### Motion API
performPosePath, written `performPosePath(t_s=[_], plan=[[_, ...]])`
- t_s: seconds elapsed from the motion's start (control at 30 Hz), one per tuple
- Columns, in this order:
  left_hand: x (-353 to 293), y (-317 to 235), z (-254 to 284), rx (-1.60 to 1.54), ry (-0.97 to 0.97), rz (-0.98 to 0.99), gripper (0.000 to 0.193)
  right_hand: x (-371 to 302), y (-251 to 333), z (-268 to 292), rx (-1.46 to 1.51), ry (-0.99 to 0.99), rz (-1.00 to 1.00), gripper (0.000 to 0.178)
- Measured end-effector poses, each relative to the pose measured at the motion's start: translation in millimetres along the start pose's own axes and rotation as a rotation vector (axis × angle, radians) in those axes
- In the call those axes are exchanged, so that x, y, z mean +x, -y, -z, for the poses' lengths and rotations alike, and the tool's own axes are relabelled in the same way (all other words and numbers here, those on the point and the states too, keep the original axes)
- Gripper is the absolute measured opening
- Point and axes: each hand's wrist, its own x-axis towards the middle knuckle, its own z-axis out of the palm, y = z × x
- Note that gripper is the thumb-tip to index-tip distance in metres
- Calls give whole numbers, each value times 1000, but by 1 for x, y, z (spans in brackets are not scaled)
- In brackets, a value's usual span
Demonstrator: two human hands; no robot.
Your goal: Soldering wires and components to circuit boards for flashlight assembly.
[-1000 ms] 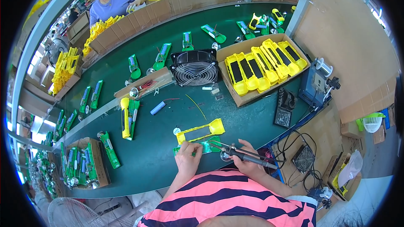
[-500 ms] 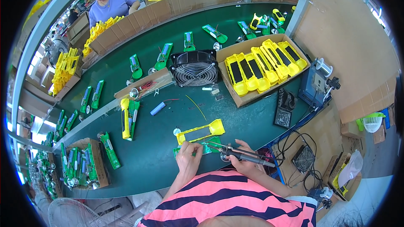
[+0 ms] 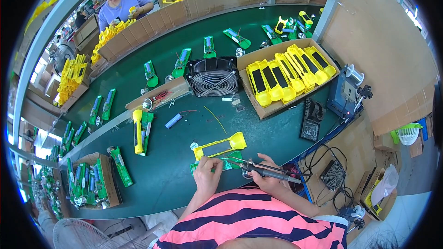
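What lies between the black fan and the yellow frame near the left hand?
A thin yellow strand, plus a few small scraps close to the fan, as the head view shows.

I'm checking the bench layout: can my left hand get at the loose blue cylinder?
Probably yes: the blue cylinder lies uncovered, ahead and left of your left hand. A small round piece near the way looks low enough to reach over, though the hand is at the green casing.
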Motion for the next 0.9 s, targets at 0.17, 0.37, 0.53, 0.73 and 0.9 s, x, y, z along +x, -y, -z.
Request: performPosePath(t_s=[0.17,0.37,0.53,0.73,0.9], plan=[[0,1,-1,-13,-10,1,8,-1,0,3,-23,29,-8,9],[0,2,-1,-1,-2,7,9,4,4,4,-26,44,-6,9],[-1,0,0,10,19,13,8,4,4,7,-34,90,-22,8],[-1,-1,0,-48,-1,62,7,3,9,11,-35,132,-86,7],[-1,0,3,-84,15,59,7,14,1,0,14,75,-34,12]])
